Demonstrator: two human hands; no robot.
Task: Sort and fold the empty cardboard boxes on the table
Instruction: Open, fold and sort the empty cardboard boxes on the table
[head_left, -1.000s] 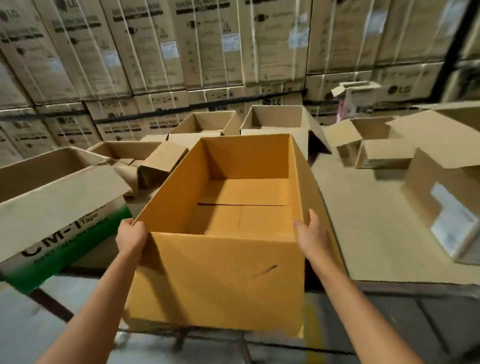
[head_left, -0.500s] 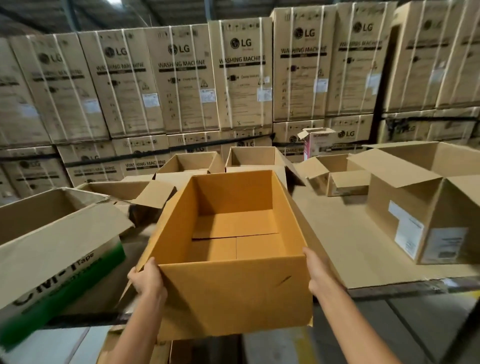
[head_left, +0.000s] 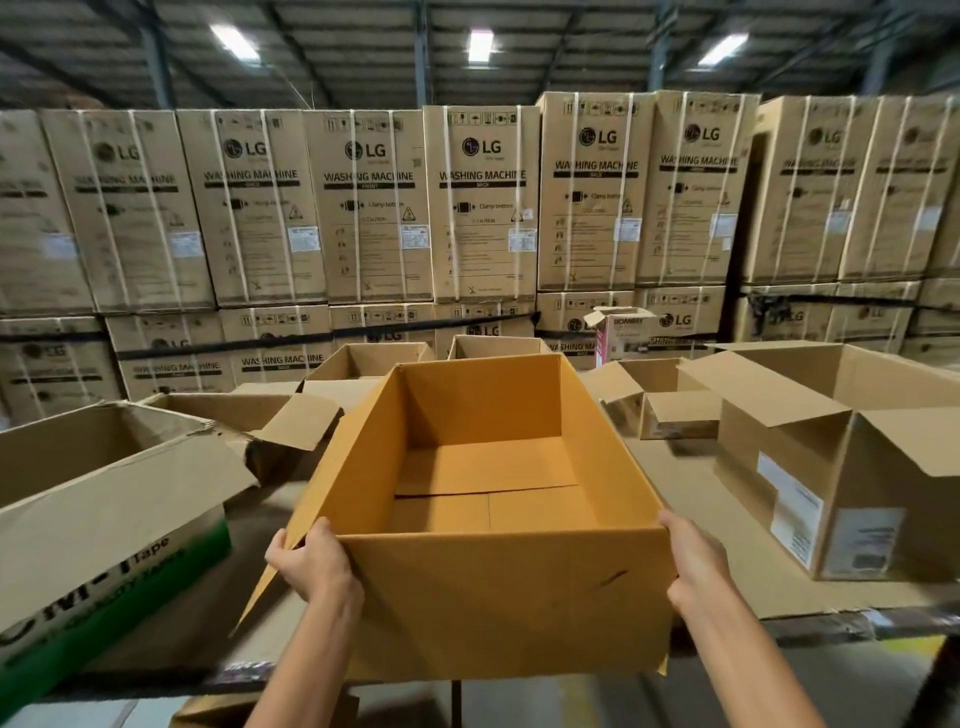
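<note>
I see an open, empty orange-brown cardboard box (head_left: 509, 597) at the front edge of the desk (head_left: 691, 499), its top flaps folded down outside. My left hand (head_left: 311, 564) grasps the near left corner with fingers curled round it. My right hand (head_left: 693, 566) grasps the near right corner. To the left stands an open tape carton with a green band (head_left: 104, 519). To the right is an open brown box with white labels (head_left: 841, 467). More open boxes sit behind. Stacked LG washing machine cartons (head_left: 483, 202) fill the background.
</note>
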